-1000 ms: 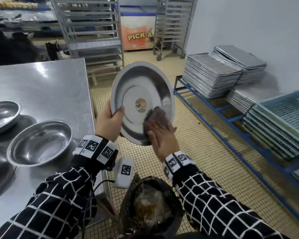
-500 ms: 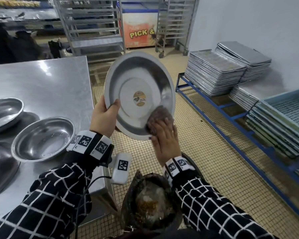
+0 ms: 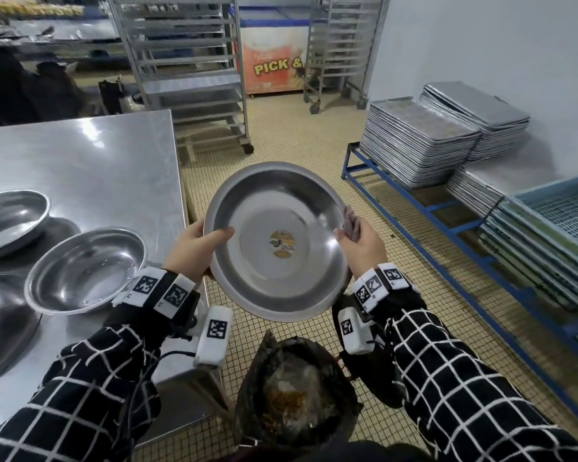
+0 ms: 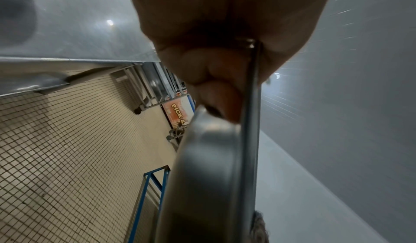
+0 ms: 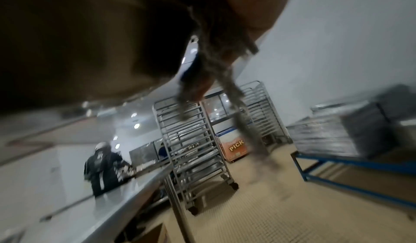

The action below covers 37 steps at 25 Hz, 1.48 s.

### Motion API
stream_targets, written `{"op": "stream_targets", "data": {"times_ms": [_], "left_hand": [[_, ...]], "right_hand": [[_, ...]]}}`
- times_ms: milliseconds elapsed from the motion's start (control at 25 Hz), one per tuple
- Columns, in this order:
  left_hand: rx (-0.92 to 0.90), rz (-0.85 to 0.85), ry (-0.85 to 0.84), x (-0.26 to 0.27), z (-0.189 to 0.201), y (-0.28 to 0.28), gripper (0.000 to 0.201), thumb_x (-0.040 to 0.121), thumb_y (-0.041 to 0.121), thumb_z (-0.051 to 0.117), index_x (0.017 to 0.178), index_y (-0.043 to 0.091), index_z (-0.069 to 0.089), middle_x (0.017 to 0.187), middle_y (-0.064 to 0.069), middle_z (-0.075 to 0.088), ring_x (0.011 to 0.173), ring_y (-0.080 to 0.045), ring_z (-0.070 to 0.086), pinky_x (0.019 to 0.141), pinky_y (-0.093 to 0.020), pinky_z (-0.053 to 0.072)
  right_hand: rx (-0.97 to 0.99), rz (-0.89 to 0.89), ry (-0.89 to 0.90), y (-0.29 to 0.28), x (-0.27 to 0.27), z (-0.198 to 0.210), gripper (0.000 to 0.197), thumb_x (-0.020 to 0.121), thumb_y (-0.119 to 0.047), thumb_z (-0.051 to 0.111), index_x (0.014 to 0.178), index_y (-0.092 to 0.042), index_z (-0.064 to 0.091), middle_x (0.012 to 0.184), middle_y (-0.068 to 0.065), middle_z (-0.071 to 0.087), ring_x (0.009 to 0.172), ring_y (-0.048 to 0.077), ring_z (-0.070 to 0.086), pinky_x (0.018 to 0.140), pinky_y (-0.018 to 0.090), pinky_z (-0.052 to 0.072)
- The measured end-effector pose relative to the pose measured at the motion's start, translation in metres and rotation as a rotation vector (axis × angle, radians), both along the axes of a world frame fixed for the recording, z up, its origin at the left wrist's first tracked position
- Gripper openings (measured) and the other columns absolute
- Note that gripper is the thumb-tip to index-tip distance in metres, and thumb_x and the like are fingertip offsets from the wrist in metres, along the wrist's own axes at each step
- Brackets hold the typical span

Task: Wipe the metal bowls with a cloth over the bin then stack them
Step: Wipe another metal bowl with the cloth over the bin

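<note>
Head cam: your left hand (image 3: 194, 251) grips the bowl (image 3: 277, 241) at its left rim, thumb inside, fingers behind; your right hand (image 3: 364, 248) clamps the cloth (image 3: 351, 223) against the right rim. Bowl sits tilted above the bin (image 3: 297, 398), off the counter's (image 3: 80, 161) right edge. Two more bowls (image 3: 84, 271) rest near the counter's front-left. Left wrist cam adds the rim edge-on, pinched. Right wrist cam is blurred: cloth hangs from the fingers.
</note>
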<state>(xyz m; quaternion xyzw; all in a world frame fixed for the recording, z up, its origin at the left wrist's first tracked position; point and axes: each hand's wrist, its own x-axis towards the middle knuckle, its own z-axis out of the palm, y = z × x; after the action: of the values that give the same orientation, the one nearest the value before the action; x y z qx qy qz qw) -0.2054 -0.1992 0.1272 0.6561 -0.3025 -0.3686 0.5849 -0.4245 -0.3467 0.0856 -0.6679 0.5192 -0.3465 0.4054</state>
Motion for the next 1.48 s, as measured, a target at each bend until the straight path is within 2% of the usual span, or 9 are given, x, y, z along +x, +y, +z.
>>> {"op": "stream_targets", "data": {"times_ms": [120,280,400,640,760,840,1040,1280,1480], "left_hand": [[-0.078,0.014,-0.138,-0.004,-0.006,-0.001,0.036,0.089,0.011,0.062,0.121,0.026,0.057,0.097,-0.004,0.068,0.079,-0.025,0.069,0.062,-0.031,0.055],[-0.126,-0.048,-0.196,-0.026,-0.017,-0.003,0.073,0.089,0.016,0.063,0.147,0.035,0.023,0.12,0.003,0.057,0.087,-0.019,0.069,0.06,-0.029,0.057],[-0.123,0.013,-0.159,-0.037,-0.015,-0.002,0.03,0.091,0.012,0.059,0.113,0.03,0.052,0.101,-0.003,0.064,0.091,-0.025,0.067,0.071,-0.039,0.058],[-0.122,0.215,-0.16,-0.016,-0.012,-0.004,0.027,0.092,0.002,0.046,0.092,0.029,0.051,0.082,0.0,0.055,0.075,-0.017,0.053,0.063,-0.026,0.046],[-0.058,0.186,-0.215,-0.011,-0.018,-0.005,0.022,0.095,0.007,0.046,0.108,0.023,0.051,0.085,0.003,0.056,0.074,-0.01,0.052,0.064,-0.024,0.042],[-0.026,0.15,-0.291,-0.011,-0.017,-0.005,0.019,0.097,0.014,0.047,0.113,0.022,0.051,0.089,0.005,0.057,0.078,-0.007,0.053,0.063,-0.021,0.039],[-0.06,0.101,-0.353,-0.011,0.006,-0.009,0.01,0.098,0.016,0.047,0.104,0.018,0.055,0.078,0.003,0.056,0.07,-0.009,0.051,0.055,-0.012,0.04],[-0.142,0.037,-0.261,-0.008,0.018,-0.007,0.026,0.095,0.011,0.05,0.096,0.034,0.061,0.088,0.005,0.068,0.077,-0.007,0.064,0.065,-0.019,0.047],[-0.181,0.127,-0.269,-0.01,0.021,-0.012,0.027,0.093,0.009,0.051,0.087,0.033,0.06,0.083,0.006,0.065,0.077,-0.011,0.061,0.066,-0.021,0.047]], "right_hand": [[0.062,-0.09,-0.104,0.008,0.001,-0.006,0.013,0.09,-0.02,0.062,0.101,-0.015,0.058,0.091,-0.005,0.063,0.081,0.006,0.06,0.06,0.014,0.044],[0.156,-0.276,-0.365,0.025,0.018,-0.01,0.013,0.092,-0.018,0.059,0.103,-0.018,0.052,0.092,-0.009,0.059,0.082,0.006,0.059,0.059,0.016,0.044],[0.139,-0.223,-0.4,0.036,0.029,-0.007,0.015,0.094,-0.024,0.055,0.108,-0.021,0.051,0.096,-0.009,0.061,0.084,0.005,0.06,0.07,0.024,0.049],[0.224,-0.107,-0.244,0.027,0.03,-0.031,0.023,0.094,-0.042,0.049,0.093,-0.023,0.062,0.086,0.005,0.064,0.067,0.014,0.058,0.057,0.023,0.047],[0.19,-0.072,-0.141,0.035,0.039,-0.031,0.013,0.092,-0.044,0.05,0.09,-0.034,0.058,0.109,0.007,0.061,0.079,0.016,0.058,0.068,0.028,0.052],[0.146,0.126,-0.084,0.056,0.051,-0.024,0.02,0.094,-0.04,0.049,0.11,-0.033,0.057,0.123,-0.004,0.055,0.1,0.012,0.058,0.088,0.03,0.052],[-0.434,0.642,0.221,0.106,0.074,-0.031,0.045,0.101,-0.044,0.027,0.146,-0.035,0.028,0.153,-0.007,0.029,0.144,0.01,0.017,0.117,0.031,0.009],[-0.596,0.464,0.613,0.027,0.027,-0.056,0.069,0.094,-0.055,-0.003,0.142,-0.029,0.039,0.147,-0.009,0.039,0.142,0.008,0.019,0.116,0.031,-0.006],[-0.577,0.354,0.466,0.028,0.04,-0.046,0.068,0.095,-0.057,0.003,0.132,-0.027,0.053,0.137,-0.009,0.053,0.138,0.009,0.032,0.118,0.035,-0.001]]}}
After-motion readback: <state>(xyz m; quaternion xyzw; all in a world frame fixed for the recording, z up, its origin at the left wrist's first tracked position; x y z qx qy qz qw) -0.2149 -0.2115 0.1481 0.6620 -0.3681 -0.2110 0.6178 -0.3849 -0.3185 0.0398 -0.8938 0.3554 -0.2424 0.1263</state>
